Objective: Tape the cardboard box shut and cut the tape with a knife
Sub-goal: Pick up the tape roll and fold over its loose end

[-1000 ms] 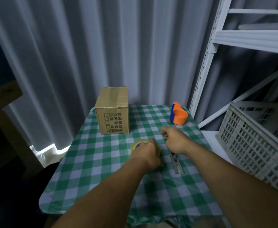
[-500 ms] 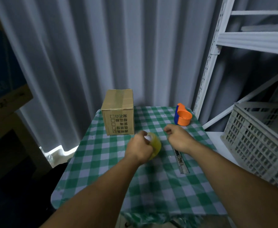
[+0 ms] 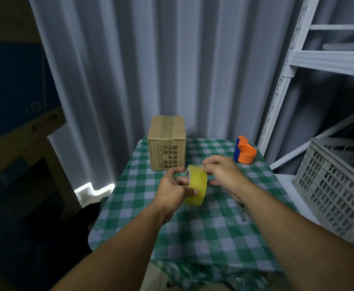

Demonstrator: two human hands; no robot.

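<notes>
A small cardboard box (image 3: 167, 141) with printed characters stands upright at the far left of the table (image 3: 203, 227), its top flaps closed. My left hand (image 3: 173, 185) holds a yellow roll of tape (image 3: 196, 186) on edge above the table's middle, fingers through its core. My right hand (image 3: 222, 172) touches the roll's upper right rim, its fingertips pinched at the top edge. A utility knife (image 3: 243, 211) lies flat on the cloth under my right forearm, mostly hidden.
An orange and blue tape dispenser (image 3: 245, 152) sits at the far right corner of the green checked cloth. A grey plastic crate (image 3: 335, 190) and a white metal shelf frame (image 3: 281, 80) stand to the right. Curtains hang behind; large boxes (image 3: 14, 101) are at left.
My left hand lifted the tape roll off the table and turned it on edge. My right hand left the knife and came over to the roll's rim.
</notes>
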